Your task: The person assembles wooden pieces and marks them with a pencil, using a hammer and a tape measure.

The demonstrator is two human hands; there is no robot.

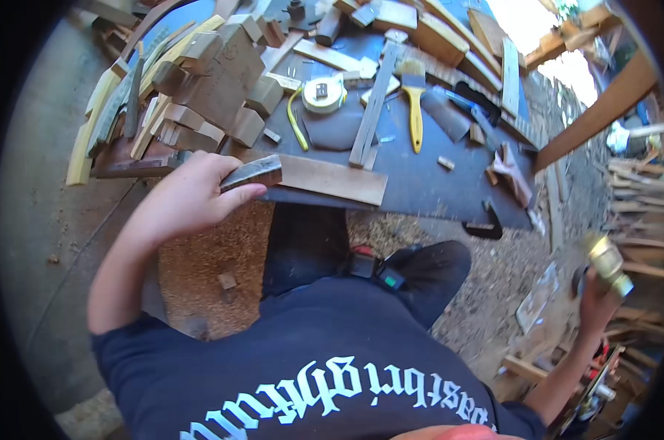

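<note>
At the table's near left edge, my left hand (203, 187) grips a short dark block (255, 172), thumb below and fingers above, over the left end of a flat wooden board (332, 180). Out to the right, away from the table, my right hand (598, 293) is closed around a shiny brass-coloured object (606, 258), blurred by motion. Behind the board lie a grey wood strip (376, 106), a yellow-handled brush (414, 110) and a tape measure (323, 94) with a yellow strap (295, 121).
Wooden blocks (218, 77) are piled on the table's left. A black hook-shaped piece (486, 224) juts from the near edge of the table (420, 192). A slanting wooden beam (596, 114) stands right of it. Wood pieces (644, 220) are stacked at far right; shavings (200, 271) cover the ground.
</note>
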